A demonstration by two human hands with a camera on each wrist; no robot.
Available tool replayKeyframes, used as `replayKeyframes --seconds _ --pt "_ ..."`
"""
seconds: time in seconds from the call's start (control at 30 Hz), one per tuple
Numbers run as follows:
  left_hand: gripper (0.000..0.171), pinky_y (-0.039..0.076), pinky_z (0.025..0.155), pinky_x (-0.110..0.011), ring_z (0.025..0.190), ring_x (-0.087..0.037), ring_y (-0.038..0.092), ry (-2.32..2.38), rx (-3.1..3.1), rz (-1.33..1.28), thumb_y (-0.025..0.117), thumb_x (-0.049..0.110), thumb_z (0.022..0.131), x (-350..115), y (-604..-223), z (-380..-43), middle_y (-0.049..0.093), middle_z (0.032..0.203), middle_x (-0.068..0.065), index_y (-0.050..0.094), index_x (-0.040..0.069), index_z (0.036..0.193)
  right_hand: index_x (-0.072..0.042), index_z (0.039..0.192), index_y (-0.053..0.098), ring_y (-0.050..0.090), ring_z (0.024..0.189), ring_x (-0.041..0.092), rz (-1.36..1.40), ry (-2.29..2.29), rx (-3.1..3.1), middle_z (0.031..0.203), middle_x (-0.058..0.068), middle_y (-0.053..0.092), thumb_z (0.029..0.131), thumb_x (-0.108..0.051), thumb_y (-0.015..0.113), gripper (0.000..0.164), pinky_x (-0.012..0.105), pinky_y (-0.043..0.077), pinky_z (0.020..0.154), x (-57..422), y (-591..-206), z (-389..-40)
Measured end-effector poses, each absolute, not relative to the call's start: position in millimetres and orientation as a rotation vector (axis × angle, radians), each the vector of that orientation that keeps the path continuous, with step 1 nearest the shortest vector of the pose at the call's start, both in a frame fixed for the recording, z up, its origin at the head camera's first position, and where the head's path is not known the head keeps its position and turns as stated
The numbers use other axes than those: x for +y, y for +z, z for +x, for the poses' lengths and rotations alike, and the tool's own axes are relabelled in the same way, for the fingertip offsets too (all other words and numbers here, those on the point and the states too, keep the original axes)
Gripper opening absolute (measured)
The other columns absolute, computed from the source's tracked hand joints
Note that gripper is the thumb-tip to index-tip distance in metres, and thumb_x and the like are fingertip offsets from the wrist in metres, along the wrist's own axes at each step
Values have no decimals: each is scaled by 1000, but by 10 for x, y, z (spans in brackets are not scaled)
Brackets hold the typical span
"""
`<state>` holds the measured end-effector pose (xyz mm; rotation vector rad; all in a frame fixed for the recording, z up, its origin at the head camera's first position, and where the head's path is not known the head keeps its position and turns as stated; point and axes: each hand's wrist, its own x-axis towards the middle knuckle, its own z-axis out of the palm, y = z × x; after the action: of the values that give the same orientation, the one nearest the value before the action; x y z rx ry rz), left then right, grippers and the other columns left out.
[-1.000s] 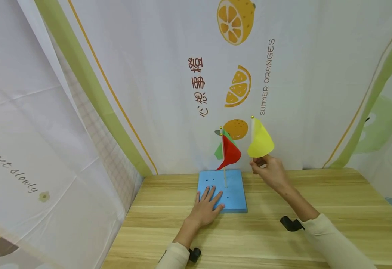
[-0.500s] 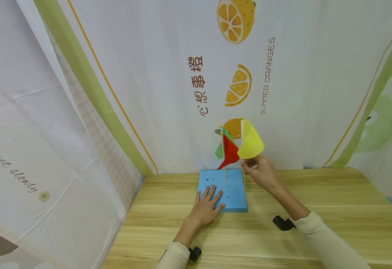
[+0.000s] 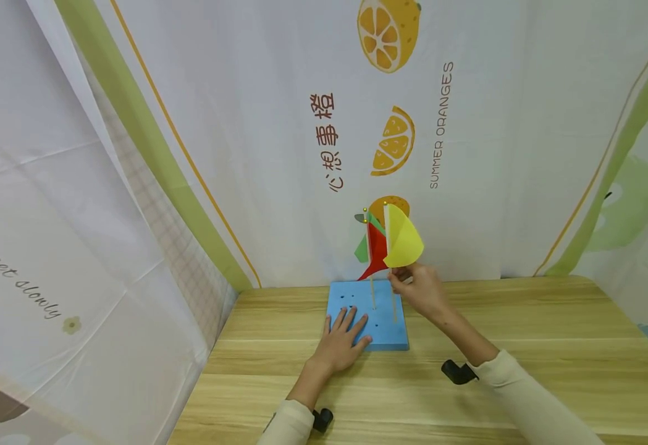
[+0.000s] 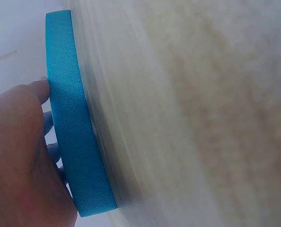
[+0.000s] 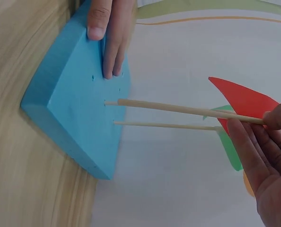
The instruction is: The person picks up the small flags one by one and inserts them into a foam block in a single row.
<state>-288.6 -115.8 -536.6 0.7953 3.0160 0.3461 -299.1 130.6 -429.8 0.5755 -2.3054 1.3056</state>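
A blue foam block (image 3: 386, 337) with several small holes lies on the table. My left hand (image 3: 337, 347) rests on its top, fingers spread. A red flag (image 3: 376, 250) and, behind it, a green flag (image 3: 361, 251) stand on thin sticks in the block. My right hand (image 3: 425, 292) pinches the stick of a yellow flag (image 3: 404, 240) just under its cloth. In the right wrist view, the lower end of the held wooden stick (image 5: 178, 109) is in front of the block's face and overlaps the red flag's stick. The yellow cloth is outside that view.
The wooden table (image 3: 513, 346) reaches back to a white curtain (image 3: 268, 154) printed with oranges. Another curtain (image 3: 79, 204) hangs along the left side. Black wrist mounts (image 3: 458, 372) sit at both sleeves.
My right hand has carried the yellow flag leftward and slightly down, from right of the block to over its right part, now partly covering the red flag. The left hand stays put.
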Motion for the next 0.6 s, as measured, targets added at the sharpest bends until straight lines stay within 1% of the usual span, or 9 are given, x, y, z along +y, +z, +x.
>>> replayKeyframes --seconds 0.23,0.37,0.6 --pt "63 17 131 -67 166 -36 20 353 3025 800 41 54 113 -1159 -5380 -2893 26 178 -9 37 24 168 0 111 67 75 79 20 589 1308 -2303 94 12 76 97 0 76 16 26 65 68 1226 -4362 -3019" --pt "63 17 131 -67 166 -36 20 356 3022 799 40 54 113 -1158 -5378 -2889 26 178 -9 37 24 168 2 115 67 76 83 23 611 1323 -2300 98 13 76 97 0 75 20 27 65 69 1176 -4392 -3013" --pt "62 17 131 -68 166 -36 20 347 3024 803 40 53 114 -1158 -5357 -2877 27 178 -9 38 24 168 2 112 68 77 82 23 610 1307 -2290 98 12 77 97 -2 76 18 28 65 69 1091 -4465 -3041"
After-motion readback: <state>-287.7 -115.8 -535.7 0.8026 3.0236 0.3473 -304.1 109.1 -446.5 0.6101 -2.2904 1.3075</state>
